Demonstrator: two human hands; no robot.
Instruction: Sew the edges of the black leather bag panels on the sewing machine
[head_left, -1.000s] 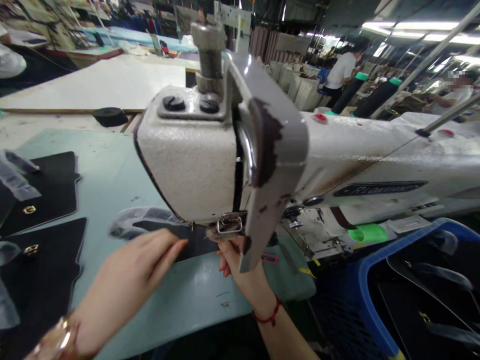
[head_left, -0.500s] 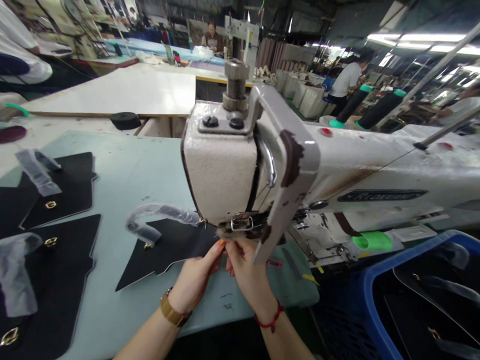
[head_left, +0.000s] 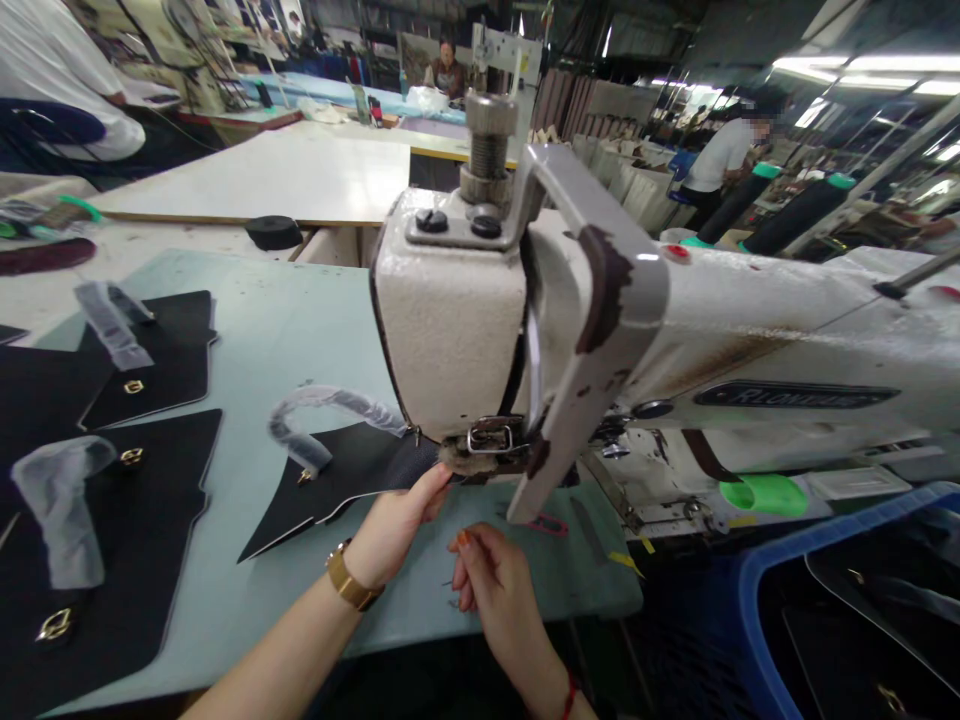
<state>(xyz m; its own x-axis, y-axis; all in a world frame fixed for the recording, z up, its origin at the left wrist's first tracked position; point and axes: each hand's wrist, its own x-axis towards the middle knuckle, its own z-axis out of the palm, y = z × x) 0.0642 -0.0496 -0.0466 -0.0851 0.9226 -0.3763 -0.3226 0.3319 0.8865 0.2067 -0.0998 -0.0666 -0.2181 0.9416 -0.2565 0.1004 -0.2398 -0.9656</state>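
Observation:
My left hand [head_left: 401,535] is closed on the near edge of a black bag panel [head_left: 360,462], right below the sewing machine's head [head_left: 450,320]. A plastic-wrapped handle [head_left: 330,402] arches up from that panel, with gold hardware at its end. My right hand [head_left: 491,575] is apart from the panel, lower and over the table's front. Its thumb and fingers are curled together; whatever may be between them is hidden or too small to name. The needle area is mostly hidden behind the machine's head and guard.
More black panels [head_left: 180,500] with wrapped handles lie on the pale green table [head_left: 300,300] at left. A blue basket [head_left: 757,590] holding similar panels stands at right. A pink-handled tool [head_left: 549,524] lies under the guard [head_left: 592,320]. A black tape roll [head_left: 273,232] sits behind.
My right hand has come away from the panel edge, down toward me, its fingers curled. My left hand stays at the panel under the machine's head. The view has shifted slightly.

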